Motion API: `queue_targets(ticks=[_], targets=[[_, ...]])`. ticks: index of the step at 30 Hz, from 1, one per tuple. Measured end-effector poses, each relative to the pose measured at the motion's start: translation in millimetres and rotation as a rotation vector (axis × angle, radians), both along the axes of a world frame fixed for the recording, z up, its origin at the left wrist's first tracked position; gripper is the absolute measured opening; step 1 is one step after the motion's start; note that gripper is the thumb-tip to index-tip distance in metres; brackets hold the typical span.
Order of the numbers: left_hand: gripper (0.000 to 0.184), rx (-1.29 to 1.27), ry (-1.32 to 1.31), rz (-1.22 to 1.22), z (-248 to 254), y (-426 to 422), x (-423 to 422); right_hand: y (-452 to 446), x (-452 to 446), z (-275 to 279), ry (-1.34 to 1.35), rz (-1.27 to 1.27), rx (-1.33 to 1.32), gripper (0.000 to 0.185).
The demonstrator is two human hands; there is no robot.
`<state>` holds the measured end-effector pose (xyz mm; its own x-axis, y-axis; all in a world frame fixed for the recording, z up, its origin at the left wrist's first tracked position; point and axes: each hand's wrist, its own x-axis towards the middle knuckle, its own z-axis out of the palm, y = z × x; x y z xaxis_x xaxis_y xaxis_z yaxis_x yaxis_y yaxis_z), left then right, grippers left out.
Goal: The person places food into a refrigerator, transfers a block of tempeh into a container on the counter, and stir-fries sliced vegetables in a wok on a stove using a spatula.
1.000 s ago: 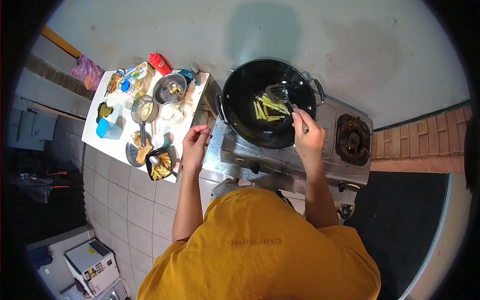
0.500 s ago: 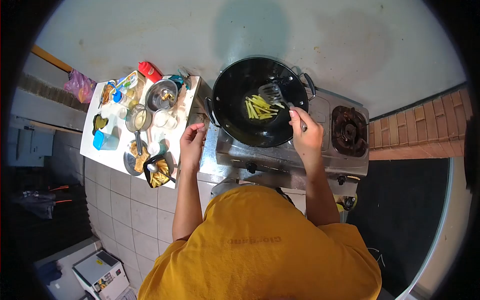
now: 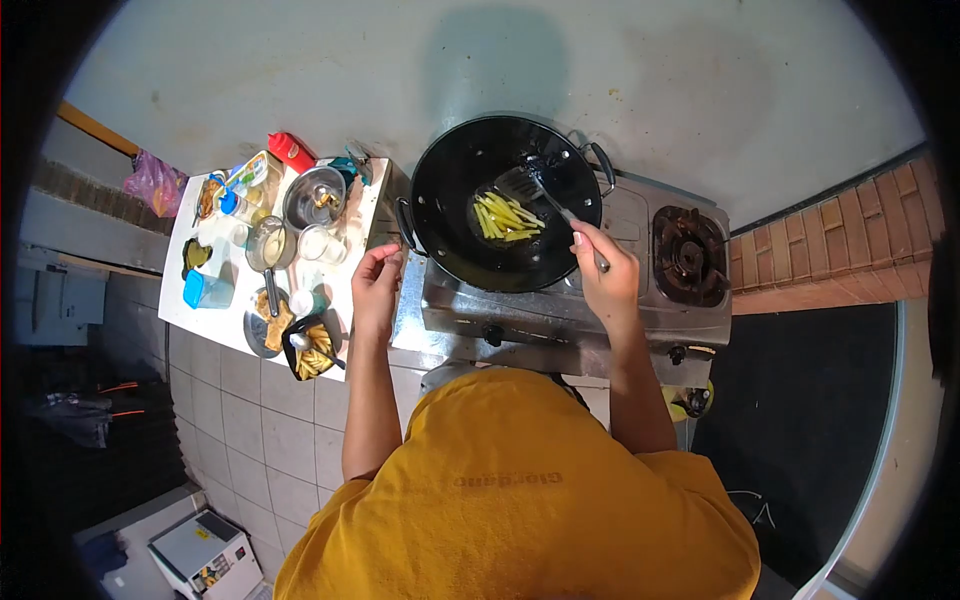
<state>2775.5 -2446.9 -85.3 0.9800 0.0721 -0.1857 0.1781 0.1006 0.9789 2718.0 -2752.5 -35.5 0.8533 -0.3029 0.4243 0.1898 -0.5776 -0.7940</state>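
A large black wok (image 3: 480, 265) sits on the steel stove, with pale yellow-green strips (image 3: 507, 216) lying in its middle. My right hand (image 3: 608, 272) grips the handle of a slotted spatula (image 3: 520, 184), whose head is in the wok just above the strips. Left of the wok, my left hand (image 3: 377, 285) hovers near the table edge with thumb and fingers pinched together; whether anything is between them is too small to tell.
The white table (image 3: 215, 325) on the left holds a metal bowl (image 3: 301, 208), a saucepan (image 3: 268, 258), a red bottle (image 3: 291, 152), a blue-lidded container (image 3: 206, 290) and a black dish of fries (image 3: 313, 358). A second burner (image 3: 690, 255) is at right.
The spatula head has moved off the strips towards the wok's upper part. The strips now lie more bunched together. The whole view has shifted slightly, and my left hand stays pinched.
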Motion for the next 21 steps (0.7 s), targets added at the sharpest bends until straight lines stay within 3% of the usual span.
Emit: queue_targets(ticks=[6, 8, 14, 21], targets=[[0.017, -0.051, -0.011, 0.036, -0.4, -8.7, -10.5, -7.4, -37.2, 28.4, 0.056, 0.166, -0.093, 0.018], [0.016, 0.004, 0.019, 0.03, -5.0, -9.2, -15.9, -6.1, -44.6, 21.1, -0.039, 0.231, -0.096, 0.018], [0.014, 0.031, 0.056, 0.073, -17.3, -21.5, -49.8, 8.2, -55.3, -9.6, 0.052, 0.246, -0.139, 0.021], [0.015, 0.105, 0.127, 0.109, -22.7, -11.8, -108.3, 16.9, -68.9, -35.0, 0.219, 0.256, -0.116, 0.037]])
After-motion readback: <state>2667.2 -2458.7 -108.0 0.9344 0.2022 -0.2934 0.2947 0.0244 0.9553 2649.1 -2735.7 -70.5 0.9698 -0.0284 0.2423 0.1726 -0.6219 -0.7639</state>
